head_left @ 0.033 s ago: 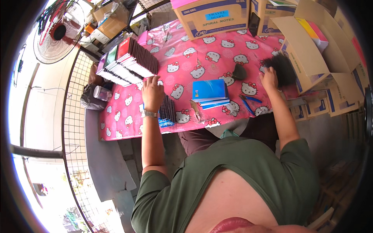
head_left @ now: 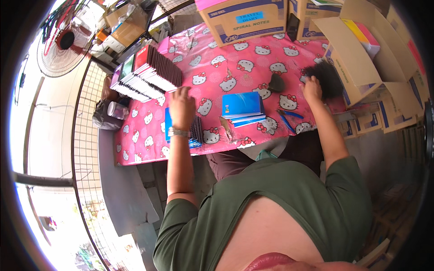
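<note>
My left hand [head_left: 182,105] lies flat on the pink patterned tablecloth [head_left: 235,67], fingers apart and holding nothing, just right of a long slanted row of notebooks [head_left: 147,74]. Beside my left wrist, which wears a watch, sits a small stack of dark-edged notebooks [head_left: 196,129]. My right hand [head_left: 312,88] is closed on a black bushy bundle [head_left: 329,77] at the table's right edge. A stack of blue notebooks [head_left: 243,108] lies between my hands.
A small dark object [head_left: 276,83] and a blue-handled tool [head_left: 289,116] lie near the blue stack. Cardboard boxes [head_left: 246,18] stand at the back, and an open one [head_left: 361,58] to the right. A fan [head_left: 63,43] and a wire fence [head_left: 83,149] are on the left.
</note>
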`<state>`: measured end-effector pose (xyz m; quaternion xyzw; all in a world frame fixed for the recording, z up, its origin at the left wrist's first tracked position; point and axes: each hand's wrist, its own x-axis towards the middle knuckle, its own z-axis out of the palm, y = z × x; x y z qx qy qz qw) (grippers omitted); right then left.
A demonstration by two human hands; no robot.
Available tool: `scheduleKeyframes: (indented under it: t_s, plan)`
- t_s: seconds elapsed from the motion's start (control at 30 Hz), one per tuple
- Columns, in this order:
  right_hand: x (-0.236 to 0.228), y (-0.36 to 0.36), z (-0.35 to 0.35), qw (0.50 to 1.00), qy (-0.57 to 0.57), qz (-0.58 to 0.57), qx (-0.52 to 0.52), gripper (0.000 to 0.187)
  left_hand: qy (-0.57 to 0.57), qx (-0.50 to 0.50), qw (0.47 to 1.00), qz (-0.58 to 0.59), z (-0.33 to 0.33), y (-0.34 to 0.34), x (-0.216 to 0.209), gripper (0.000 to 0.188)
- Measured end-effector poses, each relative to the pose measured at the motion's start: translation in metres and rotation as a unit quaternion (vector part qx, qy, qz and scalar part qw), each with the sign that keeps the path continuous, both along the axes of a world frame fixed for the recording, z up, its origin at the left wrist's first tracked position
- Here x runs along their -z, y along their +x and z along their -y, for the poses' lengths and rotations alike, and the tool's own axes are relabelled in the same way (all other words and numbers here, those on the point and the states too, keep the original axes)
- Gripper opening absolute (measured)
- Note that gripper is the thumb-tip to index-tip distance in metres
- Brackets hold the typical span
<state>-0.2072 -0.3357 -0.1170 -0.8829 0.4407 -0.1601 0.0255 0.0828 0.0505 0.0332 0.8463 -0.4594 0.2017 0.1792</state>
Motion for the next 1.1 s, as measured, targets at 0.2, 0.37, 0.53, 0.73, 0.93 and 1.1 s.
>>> scheduleKeyframes:
  t_s: [0.2,0.37,0.53,0.73,0.93,1.1]
  plan:
    - [0.012,0.000,0.028,0.997,0.043,-0.065,0.024,0.020,0.085,0.301,0.939,-0.145,0.089,-0.081,0.035,0.040]
    - [-0.035,0.000,-0.003,0.968,0.044,0.212,-0.128,0.020,0.167,0.283,0.858,-0.394,0.141,-0.023,0.058,0.039]
    - [-0.060,0.014,-0.108,0.890,0.231,0.159,-0.359,0.040,0.422,0.376,0.769,-0.300,0.162,0.018,0.073,0.039]
    - [-0.027,0.045,-0.105,0.871,0.284,0.099,-0.388,0.048,0.479,0.330,0.725,-0.369,0.175,0.018,0.069,0.033]
    - [-0.029,0.050,-0.105,0.870,0.313,0.059,-0.377,0.059,0.455,0.409,0.718,-0.332,0.173,0.029,0.074,0.024]
    - [-0.042,0.039,-0.114,0.885,0.283,0.046,-0.367,0.072,0.448,0.378,0.733,-0.345,0.169,0.028,0.072,0.023]
